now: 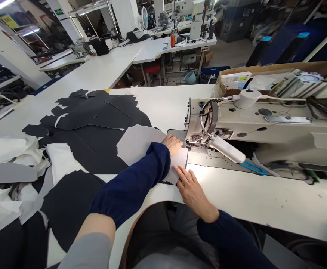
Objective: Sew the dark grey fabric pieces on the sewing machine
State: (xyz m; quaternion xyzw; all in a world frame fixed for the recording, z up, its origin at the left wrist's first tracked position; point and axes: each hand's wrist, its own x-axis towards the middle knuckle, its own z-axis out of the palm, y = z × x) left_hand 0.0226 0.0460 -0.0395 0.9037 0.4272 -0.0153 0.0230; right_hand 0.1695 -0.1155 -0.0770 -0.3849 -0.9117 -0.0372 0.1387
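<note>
A light grey fabric piece (141, 142) lies on the white table with its right end up against the sewing machine's needle area (198, 140). My left hand (173, 144) rests on top of it close to the machine's head, fingers laid on the cloth and partly bent. My right hand (193, 190) lies nearer to me, fingers stretched out, its fingertips touching the fabric's near right edge. A dark layer shows under that near edge. Navy sleeve covers (135, 183) are on both forearms.
Stacked black fabric pieces (101, 112) spread over the table's left, beside white and grey scraps (25, 172). A white lamp (226, 148) hangs over the machine bed, near blue-handled scissors (253, 168). Behind the machine stands a cardboard box (278, 69). Farther back is another sewing table (152, 52).
</note>
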